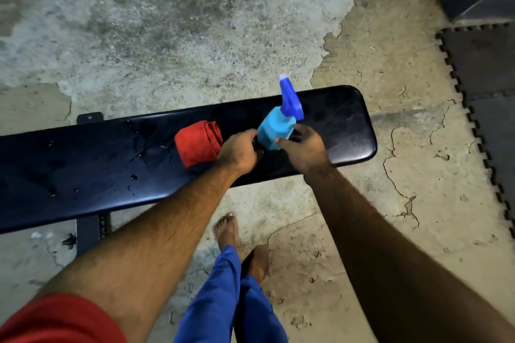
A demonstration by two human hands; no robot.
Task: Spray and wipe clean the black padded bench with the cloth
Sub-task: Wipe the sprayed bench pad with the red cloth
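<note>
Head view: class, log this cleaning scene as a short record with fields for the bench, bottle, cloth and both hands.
bench: black padded bench, some droplets on its left part
bottle: blue spray bottle, upright on the bench
cloth: red cloth, folded, lying on the bench left of the bottle
left hand: at the bottle's base
right hand: fingers around the bottle

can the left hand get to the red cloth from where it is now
Probably yes. The left hand is on the spray bottle, and the red cloth lies right beside it on the bench with nothing between them; it would have to let go first.
</note>
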